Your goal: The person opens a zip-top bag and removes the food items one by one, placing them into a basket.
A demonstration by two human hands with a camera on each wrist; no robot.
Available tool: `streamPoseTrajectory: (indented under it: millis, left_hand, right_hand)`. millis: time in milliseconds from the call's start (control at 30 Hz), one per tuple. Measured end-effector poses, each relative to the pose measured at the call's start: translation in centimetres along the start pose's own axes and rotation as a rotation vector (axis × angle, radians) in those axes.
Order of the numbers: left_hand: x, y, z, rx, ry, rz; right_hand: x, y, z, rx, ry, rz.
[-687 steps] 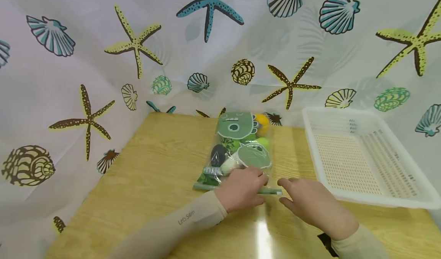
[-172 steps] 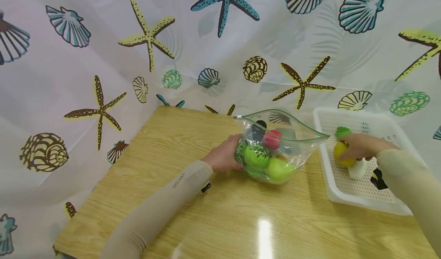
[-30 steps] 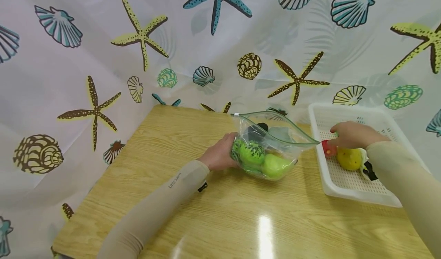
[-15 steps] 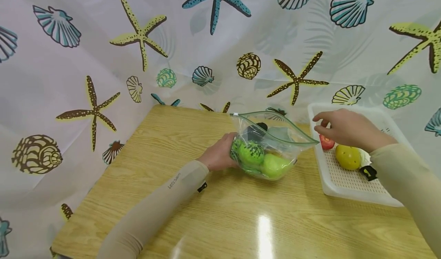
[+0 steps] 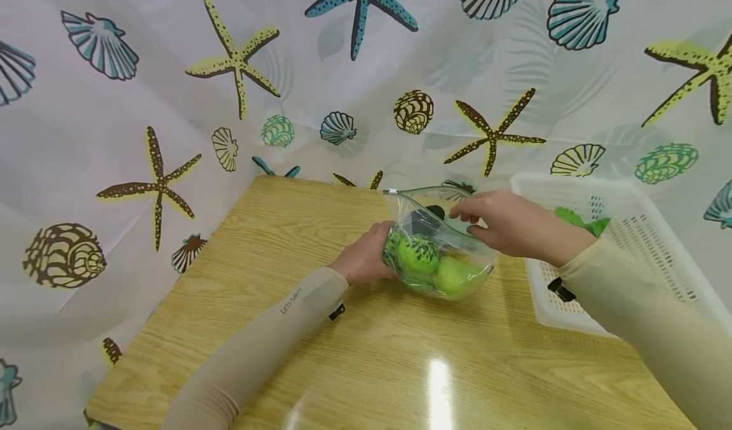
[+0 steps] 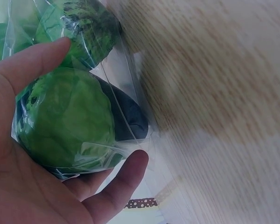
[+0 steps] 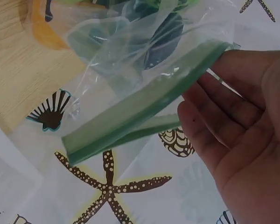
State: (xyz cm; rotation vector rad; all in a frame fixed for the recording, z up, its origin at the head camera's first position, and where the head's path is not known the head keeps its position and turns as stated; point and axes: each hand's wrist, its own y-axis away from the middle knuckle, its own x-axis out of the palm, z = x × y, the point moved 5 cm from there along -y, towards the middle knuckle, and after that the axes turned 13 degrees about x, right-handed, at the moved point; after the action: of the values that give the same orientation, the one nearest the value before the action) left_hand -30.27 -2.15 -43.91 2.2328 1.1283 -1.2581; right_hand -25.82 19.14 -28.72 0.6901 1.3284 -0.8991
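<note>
A clear zip bag [image 5: 483,255] stands on the table with its green zip edge [image 7: 144,105] spread apart. In it lie a green speckled ball-like fruit [image 5: 417,253], a light green pear-like fruit [image 5: 454,275], a dark eggplant-like piece [image 5: 426,220] and something orange. My left hand [image 5: 366,255] grips the bag's left side, thumb and fingers curved round it, as the left wrist view shows. At the bag's mouth is my right hand [image 5: 509,223], fingers loosely bent and nothing seen in them. Its thumb side touches the zip edge in the right wrist view.
A white perforated basket [image 5: 540,309] stands at the right, with a green leafy piece [image 5: 583,220] inside. My right forearm crosses above it and hides part of the contents. A curtain [image 5: 343,87] printed with shells and starfish hangs behind the wooden table [image 5: 354,360].
My right hand has moved left from above the basket to the bag's mouth. A red piece, in the bag 5.7 seconds ago, lay in the basket one second ago. My left hand stays put.
</note>
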Motion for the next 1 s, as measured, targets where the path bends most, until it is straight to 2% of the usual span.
streamPoseTrajectory:
  millis: [200,400,500,733,1000]
  left_hand:
    - [0.0,0.0,-0.1,0.005,0.002,0.009]
    - [-0.1,0.2,-0.1,-0.006,-0.002,0.008]
    - [-0.1,0.3,-0.1,0.001,0.000,0.004]
    - [-0.1,0.3,-0.3,0.008,-0.007,-0.009]
    - [-0.1,0.3,-0.2,0.007,-0.006,-0.011]
  right_hand:
    - [1.9,-1.8,0.9,0.019,0.020,0.124]
    - [3.3,-2.9,1.2,0.036,0.054,0.208]
    - [3.7,-3.4,1.2,0.022,0.088,0.211]
    - [4.2,-4.1,1.0,-0.035,0.157,0.146]
    - [4.6,-4.4,0.9,-0.051,0.112,0.124]
